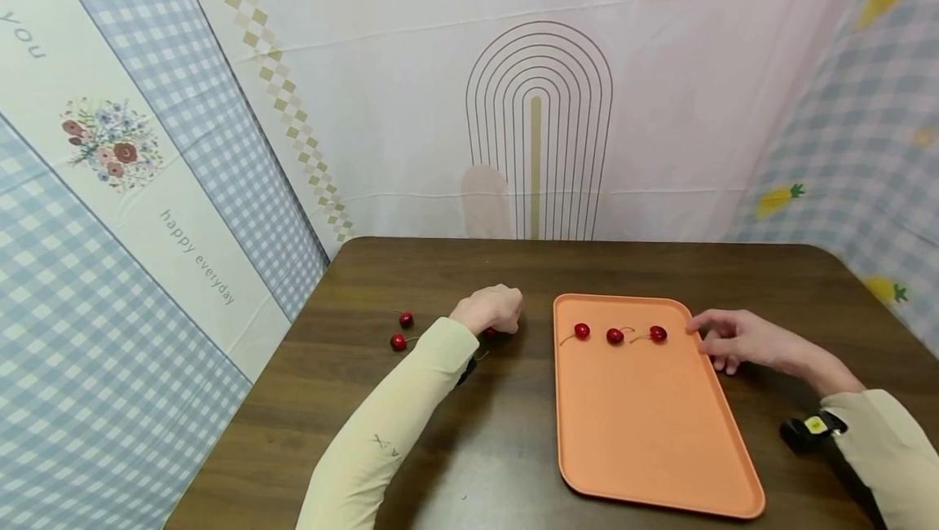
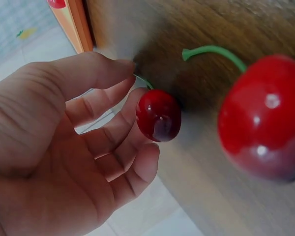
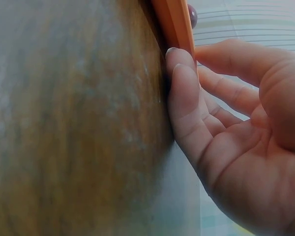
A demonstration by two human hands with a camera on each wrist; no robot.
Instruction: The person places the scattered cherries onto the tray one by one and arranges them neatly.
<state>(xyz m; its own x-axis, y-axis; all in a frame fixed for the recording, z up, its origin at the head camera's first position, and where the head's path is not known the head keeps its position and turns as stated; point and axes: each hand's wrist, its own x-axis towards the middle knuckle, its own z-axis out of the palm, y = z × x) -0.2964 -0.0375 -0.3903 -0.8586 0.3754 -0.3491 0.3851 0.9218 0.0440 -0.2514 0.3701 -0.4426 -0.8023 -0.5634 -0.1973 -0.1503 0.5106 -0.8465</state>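
Observation:
My left hand (image 1: pixel 493 308) is low over the table, left of the orange tray (image 1: pixel 645 424). In the left wrist view, its thumb and forefinger pinch the green stem of a red cherry (image 2: pixel 159 115). A larger-looking cherry (image 2: pixel 265 118) lies nearer that camera, its curved stem pointing at the hand. At the tray's right rim, my right hand (image 1: pixel 748 342) grips the edge between thumb and fingers, as the right wrist view shows. Three cherries lie in a row near the tray's far end: a left one (image 1: pixel 582 331), a middle one (image 1: pixel 614 337) and a right one (image 1: pixel 658 334).
Two more cherries, one farther (image 1: pixel 406 319) and one nearer (image 1: pixel 398 342), lie on the dark wooden table (image 1: pixel 323 416) left of my left forearm. A patterned cloth (image 1: pixel 411 106) hangs behind the table's far edge. A black wrist device (image 1: pixel 803 432) sits below my right wrist.

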